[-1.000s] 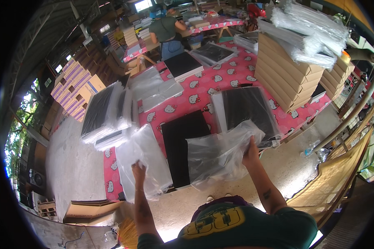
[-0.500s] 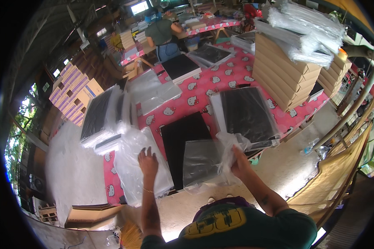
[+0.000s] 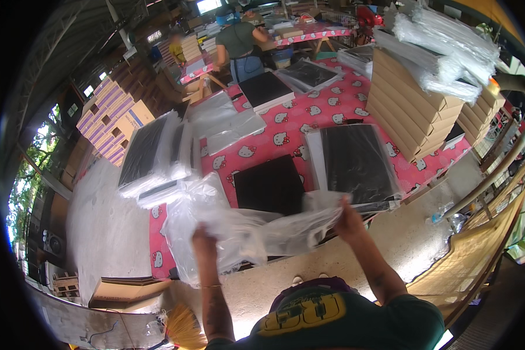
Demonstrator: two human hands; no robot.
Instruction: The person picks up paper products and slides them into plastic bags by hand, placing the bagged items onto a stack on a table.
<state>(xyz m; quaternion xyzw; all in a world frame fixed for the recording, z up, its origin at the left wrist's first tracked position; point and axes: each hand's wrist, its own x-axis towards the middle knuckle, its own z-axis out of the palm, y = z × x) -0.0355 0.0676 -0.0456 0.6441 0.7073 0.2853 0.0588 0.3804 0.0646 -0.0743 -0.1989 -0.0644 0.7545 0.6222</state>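
Note:
A clear plastic bag [image 3: 268, 233] stretches between my hands, above the near part of a black flat board [image 3: 270, 185] on the table. My right hand [image 3: 347, 220] pinches the bag's right end. My left hand [image 3: 205, 242], a little blurred, is closed on its left end, beside a pile of loose clear plastic [image 3: 184, 233]. The bag hides the board's near edge. To the right of the board lies a black panel in a clear sleeve [image 3: 359, 160]. Bagged black panels [image 3: 149, 151] are stacked to the left.
A pink patterned cloth [image 3: 281, 138] covers the table. Brown cartons [image 3: 411, 108] topped with plastic-wrapped packs [image 3: 449, 44] stand at the right. Further back are a thick black-topped stack [image 3: 266, 93] and flat clear bags [image 3: 233, 131]. A person [image 3: 239, 46] stands beyond the table.
My left hand, earlier spread on the plastic pile, has closed on the bag. The bag has risen from the board and is pulled out between both hands. My right hand moved slightly right and away.

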